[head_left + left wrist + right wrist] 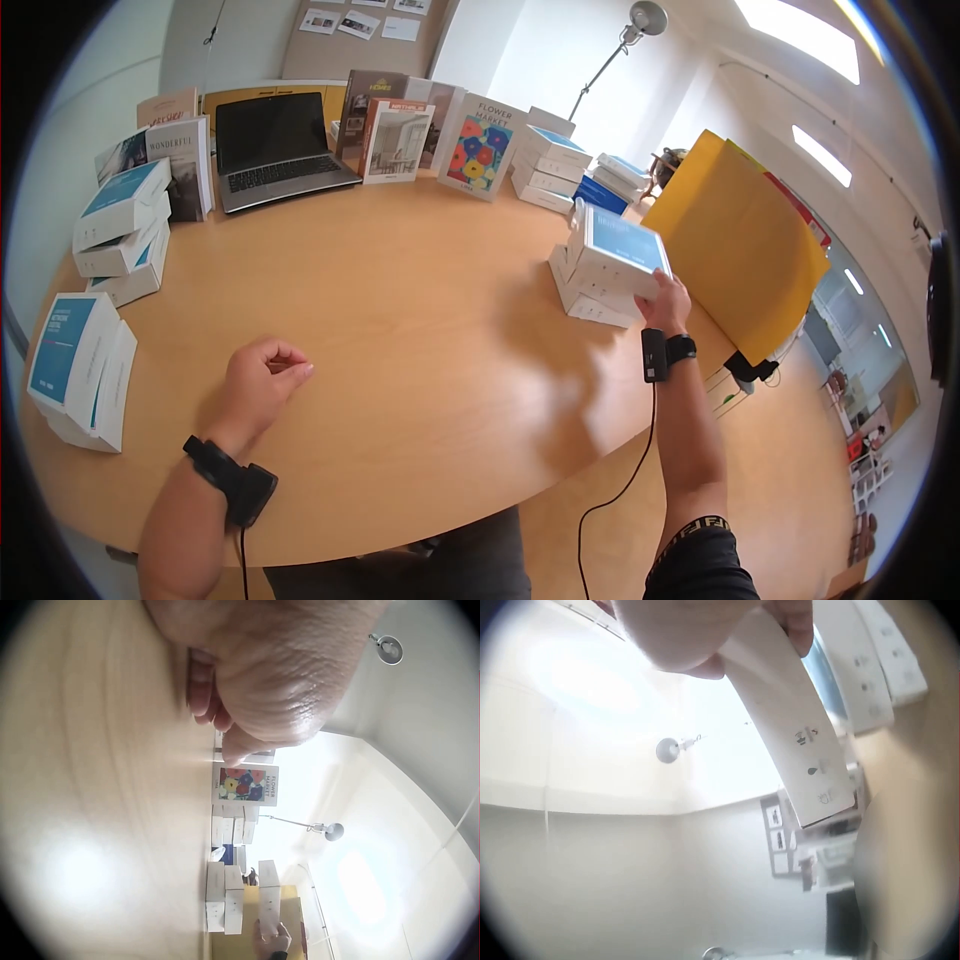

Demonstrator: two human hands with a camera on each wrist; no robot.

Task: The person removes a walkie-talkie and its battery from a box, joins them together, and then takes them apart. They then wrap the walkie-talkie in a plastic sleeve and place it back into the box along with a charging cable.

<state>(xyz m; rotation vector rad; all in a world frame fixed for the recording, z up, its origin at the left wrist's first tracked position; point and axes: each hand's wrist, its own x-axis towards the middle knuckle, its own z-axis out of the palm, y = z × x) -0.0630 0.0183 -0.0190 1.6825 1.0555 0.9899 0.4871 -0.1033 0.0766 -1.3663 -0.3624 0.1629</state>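
Observation:
My right hand (666, 302) grips the near right side of a white box with a blue top (625, 240). In the left wrist view a gap shows between this held box (269, 900) and two white boxes (234, 900) stacked on the table. The right wrist view shows the held box's printed white side (795, 742), with my thumb and fingers on opposite faces. Beside it is the blue top of a stacked box (826, 682). My left hand (262, 385) rests on the table, fingers loosely curled and holding nothing.
White-and-blue boxes are stacked at the left edge (85, 370), far left (125, 225) and back right (550, 170). A laptop (280, 150) stands at the back between upright books (480, 145). A yellow panel (740, 240) rises right of the held box.

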